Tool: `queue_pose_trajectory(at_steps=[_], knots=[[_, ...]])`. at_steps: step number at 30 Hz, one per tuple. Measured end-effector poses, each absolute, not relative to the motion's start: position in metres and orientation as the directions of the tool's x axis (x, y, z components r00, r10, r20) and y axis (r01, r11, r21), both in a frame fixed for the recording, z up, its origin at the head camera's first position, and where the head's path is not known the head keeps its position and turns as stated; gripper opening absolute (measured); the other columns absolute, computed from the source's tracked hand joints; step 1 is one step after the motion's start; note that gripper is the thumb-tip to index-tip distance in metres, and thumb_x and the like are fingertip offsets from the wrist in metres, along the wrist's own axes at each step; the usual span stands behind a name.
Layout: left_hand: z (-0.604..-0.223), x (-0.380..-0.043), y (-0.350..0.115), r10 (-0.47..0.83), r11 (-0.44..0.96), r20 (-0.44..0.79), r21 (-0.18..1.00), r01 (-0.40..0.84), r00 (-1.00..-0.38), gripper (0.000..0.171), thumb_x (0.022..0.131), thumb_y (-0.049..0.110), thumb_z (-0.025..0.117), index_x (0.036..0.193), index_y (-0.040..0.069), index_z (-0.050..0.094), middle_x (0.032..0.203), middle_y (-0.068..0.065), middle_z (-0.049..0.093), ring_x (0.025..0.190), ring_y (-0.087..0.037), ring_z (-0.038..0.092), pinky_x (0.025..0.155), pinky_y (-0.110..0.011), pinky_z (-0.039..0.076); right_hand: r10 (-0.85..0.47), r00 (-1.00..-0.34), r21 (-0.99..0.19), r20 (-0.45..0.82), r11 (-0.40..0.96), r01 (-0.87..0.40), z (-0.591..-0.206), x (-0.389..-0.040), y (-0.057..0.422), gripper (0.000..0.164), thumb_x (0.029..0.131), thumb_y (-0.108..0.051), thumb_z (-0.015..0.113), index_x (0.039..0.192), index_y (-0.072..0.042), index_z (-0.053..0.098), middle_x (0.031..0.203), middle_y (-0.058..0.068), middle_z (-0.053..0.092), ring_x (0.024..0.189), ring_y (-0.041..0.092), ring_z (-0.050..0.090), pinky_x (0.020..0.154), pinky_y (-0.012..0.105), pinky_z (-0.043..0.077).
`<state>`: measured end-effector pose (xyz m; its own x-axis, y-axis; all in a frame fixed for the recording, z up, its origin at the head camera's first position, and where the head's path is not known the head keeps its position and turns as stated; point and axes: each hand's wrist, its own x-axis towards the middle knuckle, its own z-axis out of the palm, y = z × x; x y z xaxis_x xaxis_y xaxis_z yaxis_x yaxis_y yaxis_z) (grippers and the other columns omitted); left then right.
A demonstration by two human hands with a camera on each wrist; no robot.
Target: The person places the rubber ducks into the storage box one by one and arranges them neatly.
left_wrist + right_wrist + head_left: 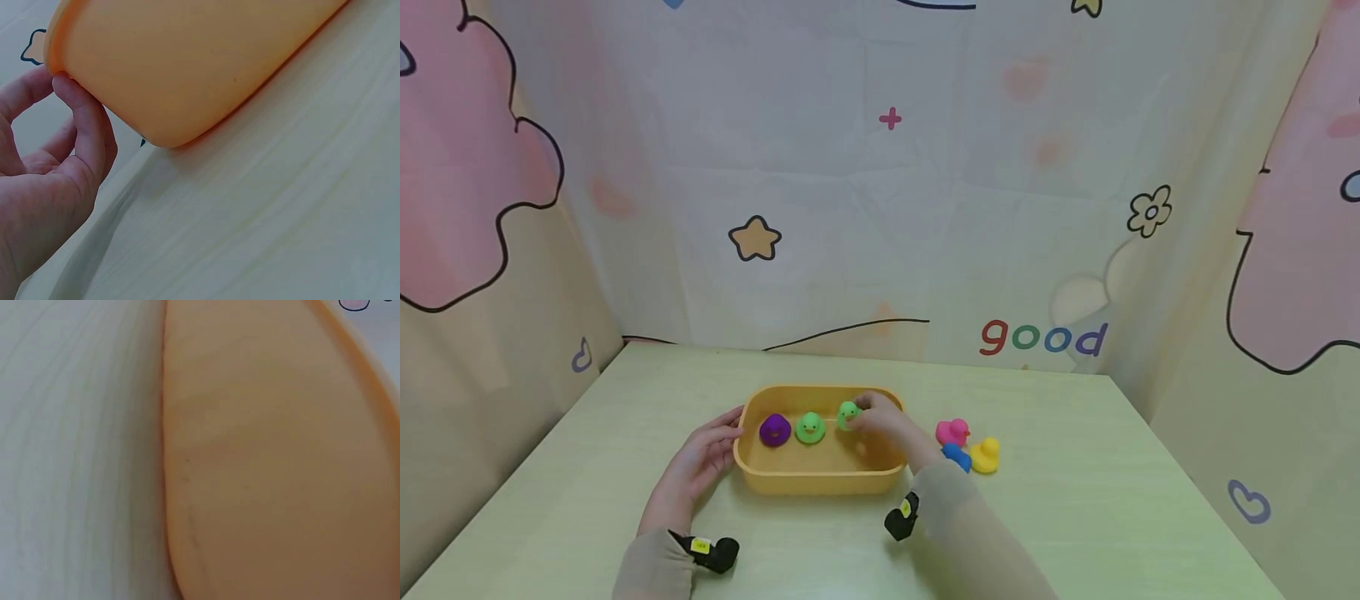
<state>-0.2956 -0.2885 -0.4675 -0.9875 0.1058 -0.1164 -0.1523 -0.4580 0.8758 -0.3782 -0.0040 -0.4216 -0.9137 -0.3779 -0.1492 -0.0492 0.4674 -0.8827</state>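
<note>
A yellow-orange plastic tub (816,483) stands on the table. My left hand (709,450) holds its left end, fingertips at the rim; in the left wrist view the hand (59,156) has bent fingers meeting the tub's lip (55,56). Over the tub's right part, my right hand (883,417) pinches a green rubber duck (847,415). Inside the tub sit a purple duck (775,430) at the left and another green duck (810,427) in the middle. The right wrist view shows the tub's outer wall (269,456), with the right hand out of that frame.
Right of the tub, a pink duck (953,432), a yellow duck (985,456) and a blue duck (957,457) lie close together on the pale wooden table (1112,500). My right forearm partly covers the blue one. A printed curtain (820,167) surrounds the table's back and sides.
</note>
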Motion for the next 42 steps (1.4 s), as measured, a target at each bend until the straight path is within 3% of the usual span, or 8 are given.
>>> queue_pose_trajectory(at_steps=[7,12,18,26,32,37,42], knots=[[-0.468,-0.297,-0.286,0.106,-0.441,-0.109,0.886,-0.145,-0.988,0.062,0.098,-0.001,0.043,0.154,-0.003,0.016,0.11,0.011,0.064,0.094,-0.004,0.062,0.083,-0.019,0.054,-0.392,-0.914,-0.8,-0.106,0.579,-0.156,-0.46,-0.41,-0.002,0.045,0.079,-0.014,0.079,0.118,0.001,0.062,0.116,0.013,0.064,0.103,0.024,0.059,0.091,0.036,0.052],[-0.467,-0.298,-0.285,0.109,-0.437,-0.101,0.888,-0.139,-0.989,0.063,0.098,-0.001,0.043,0.154,-0.003,0.015,0.111,0.012,0.064,0.094,-0.003,0.063,0.083,-0.019,0.053,-0.354,-0.929,-0.758,-0.11,0.635,-0.152,-0.441,-0.389,-0.007,0.042,0.081,-0.005,0.076,0.119,0.005,0.06,0.122,0.02,0.062,0.114,0.033,0.056,0.099,0.044,0.047],[-0.468,-0.299,-0.284,0.102,-0.447,-0.099,0.885,-0.134,-0.99,0.061,0.097,-0.003,0.043,0.153,-0.003,0.018,0.112,0.01,0.064,0.096,-0.005,0.064,0.084,-0.019,0.054,-0.361,-0.929,-0.727,-0.086,0.66,-0.189,-0.428,-0.374,-0.006,0.035,0.082,0.0,0.073,0.114,0.005,0.062,0.115,0.019,0.063,0.103,0.028,0.057,0.093,0.04,0.049],[-0.468,-0.299,-0.285,0.11,-0.457,-0.098,0.879,-0.138,-0.989,0.058,0.098,-0.003,0.042,0.153,0.0,0.023,0.113,0.01,0.064,0.098,-0.005,0.064,0.085,-0.018,0.053,-0.371,-0.922,-0.734,-0.107,0.656,-0.179,-0.428,-0.373,-0.004,0.049,0.07,0.009,0.076,0.117,0.003,0.061,0.12,0.018,0.062,0.104,0.027,0.057,0.097,0.04,0.049],[-0.469,-0.298,-0.285,0.12,-0.466,-0.096,0.873,-0.142,-0.988,0.062,0.097,-0.003,0.043,0.154,-0.002,0.017,0.113,0.011,0.065,0.1,-0.005,0.064,0.086,-0.018,0.053,-0.424,-0.905,-0.724,-0.035,0.635,-0.269,-0.418,-0.368,0.004,0.049,0.075,0.003,0.075,0.122,0.002,0.06,0.126,0.02,0.06,0.117,0.036,0.055,0.103,0.046,0.046],[-0.47,-0.298,-0.287,0.112,-0.458,-0.095,0.879,-0.136,-0.989,0.056,0.098,-0.003,0.043,0.151,0.002,0.027,0.112,0.01,0.065,0.097,-0.005,0.064,0.085,-0.018,0.053,-0.463,-0.886,-0.757,0.007,0.576,-0.307,-0.406,-0.366,0.016,0.047,0.077,-0.001,0.074,0.122,0.002,0.06,0.128,0.018,0.061,0.121,0.039,0.054,0.103,0.047,0.046],[-0.471,-0.297,-0.29,0.115,-0.465,-0.082,0.876,-0.127,-0.99,0.038,0.098,-0.003,0.043,0.133,0.011,0.048,0.111,0.008,0.065,0.093,-0.005,0.064,0.082,-0.017,0.054,-0.485,-0.874,-0.768,0.036,0.546,-0.335,-0.395,-0.364,0.033,0.042,0.083,-0.008,0.072,0.122,0.0,0.061,0.129,0.016,0.061,0.12,0.037,0.055,0.102,0.047,0.048]])
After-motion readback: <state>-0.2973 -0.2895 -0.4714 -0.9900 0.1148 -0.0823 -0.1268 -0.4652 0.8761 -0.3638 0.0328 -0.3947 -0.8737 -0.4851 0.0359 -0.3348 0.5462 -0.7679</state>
